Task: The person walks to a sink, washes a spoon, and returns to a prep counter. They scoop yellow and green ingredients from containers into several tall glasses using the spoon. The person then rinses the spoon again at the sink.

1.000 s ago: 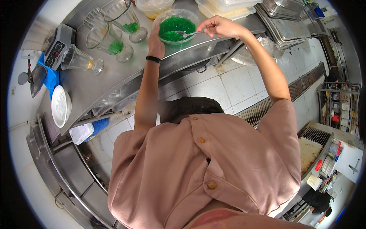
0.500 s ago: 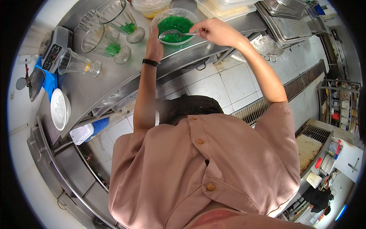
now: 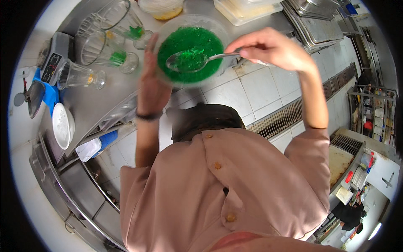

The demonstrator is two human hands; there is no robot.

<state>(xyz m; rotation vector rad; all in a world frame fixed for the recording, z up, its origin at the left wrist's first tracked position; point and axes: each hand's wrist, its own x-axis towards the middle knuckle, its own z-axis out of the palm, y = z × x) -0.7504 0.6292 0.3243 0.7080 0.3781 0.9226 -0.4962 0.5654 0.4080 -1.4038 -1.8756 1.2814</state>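
- The left hand [image 3: 151, 86] is wrapped against the side of a clear plastic bowl [image 3: 191, 50]; its fingers curl around the near-left wall, thumb rising up the rim, so it has the bowl in a firm cupping hold.
- The bowl, tipped toward the camera and raised off the steel counter [image 3: 88, 105], is filled with green jelly [image 3: 197, 44], which lies just past the left fingertips.
- The right hand [image 3: 270, 48] has its fingers pinched closed on the handle end of a metal spoon [image 3: 191, 61]; the handle runs leftward from the fingertips and the spoon's bowl, loaded with a lump of green jelly, hovers over the jelly surface, between the two hands.
- Left of the left fingers, on the counter, stand stemmed glasses: one lying on its side [image 3: 77, 75], two upright ones with a little green jelly at the bottom [image 3: 107, 52], [image 3: 126, 23].
- Beyond those, further left, a small digital scale [image 3: 52, 63] and a white lid [image 3: 63, 126].
- Beyond the bowl, past both sets of fingertips, a tub of yellowish food [image 3: 161, 8] and a clear lidded container [image 3: 245, 8].
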